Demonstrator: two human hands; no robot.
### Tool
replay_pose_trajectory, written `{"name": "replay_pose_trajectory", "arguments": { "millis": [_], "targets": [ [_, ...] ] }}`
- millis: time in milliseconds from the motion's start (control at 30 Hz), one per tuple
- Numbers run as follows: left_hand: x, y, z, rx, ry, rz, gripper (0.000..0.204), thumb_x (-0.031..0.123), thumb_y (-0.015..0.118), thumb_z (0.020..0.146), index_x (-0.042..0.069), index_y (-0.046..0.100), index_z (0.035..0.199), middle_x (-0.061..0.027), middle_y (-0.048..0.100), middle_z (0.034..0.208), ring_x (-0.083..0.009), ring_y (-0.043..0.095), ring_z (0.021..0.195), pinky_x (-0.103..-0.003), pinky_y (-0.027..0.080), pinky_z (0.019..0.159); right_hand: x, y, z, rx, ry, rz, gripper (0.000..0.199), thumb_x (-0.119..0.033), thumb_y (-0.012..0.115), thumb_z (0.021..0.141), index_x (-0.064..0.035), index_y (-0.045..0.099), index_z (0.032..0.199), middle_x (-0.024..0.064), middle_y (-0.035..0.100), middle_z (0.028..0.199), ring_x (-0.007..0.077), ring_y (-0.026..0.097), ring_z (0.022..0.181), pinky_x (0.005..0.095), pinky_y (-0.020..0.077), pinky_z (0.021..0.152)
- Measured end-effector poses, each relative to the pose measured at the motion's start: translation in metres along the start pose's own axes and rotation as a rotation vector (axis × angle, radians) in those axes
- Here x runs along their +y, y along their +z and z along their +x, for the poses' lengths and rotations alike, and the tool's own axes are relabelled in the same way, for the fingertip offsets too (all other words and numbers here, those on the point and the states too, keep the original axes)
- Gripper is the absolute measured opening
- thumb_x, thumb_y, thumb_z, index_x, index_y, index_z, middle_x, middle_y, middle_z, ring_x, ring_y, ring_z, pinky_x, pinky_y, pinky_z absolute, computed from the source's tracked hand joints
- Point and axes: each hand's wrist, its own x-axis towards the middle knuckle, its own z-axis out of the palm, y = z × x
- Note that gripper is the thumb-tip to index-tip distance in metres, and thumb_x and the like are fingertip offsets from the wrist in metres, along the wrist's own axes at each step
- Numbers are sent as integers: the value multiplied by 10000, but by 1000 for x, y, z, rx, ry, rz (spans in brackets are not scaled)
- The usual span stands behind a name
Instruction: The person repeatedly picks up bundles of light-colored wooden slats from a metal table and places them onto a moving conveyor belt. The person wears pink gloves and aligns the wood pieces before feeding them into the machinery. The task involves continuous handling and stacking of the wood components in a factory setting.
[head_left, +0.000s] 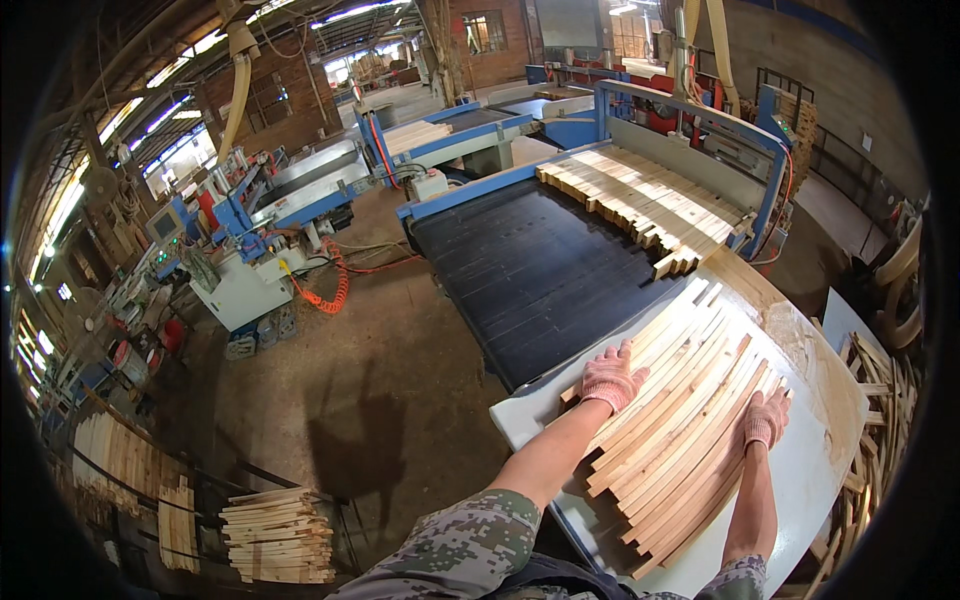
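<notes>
A row of long pale wooden strips [680,420] lies side by side on a white-topped table [800,500]. My left hand [612,378], in a pinkish knit glove, rests on the left edge of the row with its fingers spread. On the row's right edge lies my right hand [767,418], gloved alike, its fingers stretched forward along the outer strip. The strips are between the two hands, uneven at their ends. Beyond them a black conveyor belt [540,270] adjoins the table, with another row of wooden strips [650,200] across its far right part.
A blue machine frame [690,90] spans the belt's far end. Loose wood strips [880,440] heap up right of the table. Stacked strips [275,535] stand at lower left. Another machine [245,290] with a coiled orange hose [328,298] stands left across the floor.
</notes>
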Motion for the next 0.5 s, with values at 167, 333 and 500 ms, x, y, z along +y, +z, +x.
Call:
{"name": "replay_pose_trajectory", "arguments": {
  "millis": [167, 333, 500],
  "targets": [
    [-3, 5, 1, 37, -4, 22, 882, 691, 509, 1048, 175, 284, 1728, -158, 547, 1571, -309, 605, 1370, -460, 460, 1143, -4, -3, -5, -5, -7, 8, 725, -463, 594, 1045, -171, 417, 1684, 137, 358, 1761, 381, 436, 1550, 490, 414, 1251],
    [-1, 4, 2, 42, -2, 28, 880, 693, 511, 1048, 176, 288, 1724, -155, 559, 1560, -305, 615, 1360, -455, 468, 1137, 5, 7, 3, 42, -32, 26, 718, -449, 591, 1038, -153, 434, 1674, 154, 371, 1752, 397, 442, 1543, 485, 411, 1251],
    [-1, -1, -1, 5, 1, 15, 888, 687, 489, 1059, 153, 268, 1734, -161, 519, 1593, -313, 575, 1402, -473, 444, 1158, 0, 0, -3, 22, -24, 18, 721, -453, 589, 1037, -148, 435, 1672, 165, 373, 1748, 401, 450, 1537, 487, 410, 1250]
  ]
}}
